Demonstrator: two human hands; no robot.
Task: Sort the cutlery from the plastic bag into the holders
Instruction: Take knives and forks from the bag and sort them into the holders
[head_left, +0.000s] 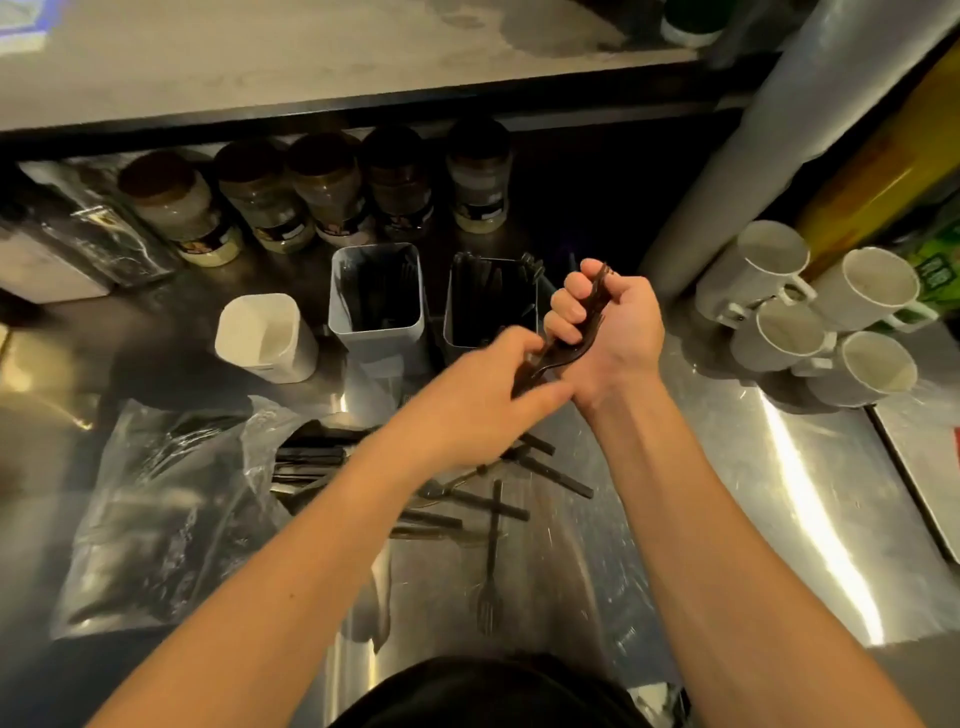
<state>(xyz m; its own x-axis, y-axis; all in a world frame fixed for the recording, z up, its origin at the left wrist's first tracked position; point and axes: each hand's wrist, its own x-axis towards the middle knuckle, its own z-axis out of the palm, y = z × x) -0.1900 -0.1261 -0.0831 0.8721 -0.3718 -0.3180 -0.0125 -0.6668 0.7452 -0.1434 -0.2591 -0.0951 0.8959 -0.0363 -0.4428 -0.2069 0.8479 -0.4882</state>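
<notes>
1. Black plastic forks (566, 343), a small bunch, sit clamped in the right hand (608, 332), whose fingers curl round them; the left hand (483, 395) pinches their lower ends.
2. They look light, stiff and slippery, so gripping mid-handle seems safest.
3. Just beyond stand the grey holder (376, 306) and dark holder (491, 306).
4. Loose cutlery (467, 499) lies on the steel counter (727, 493) beside the plastic bag (166, 509).

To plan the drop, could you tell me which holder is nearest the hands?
The dark holder on the right, beside the right hand.
</notes>
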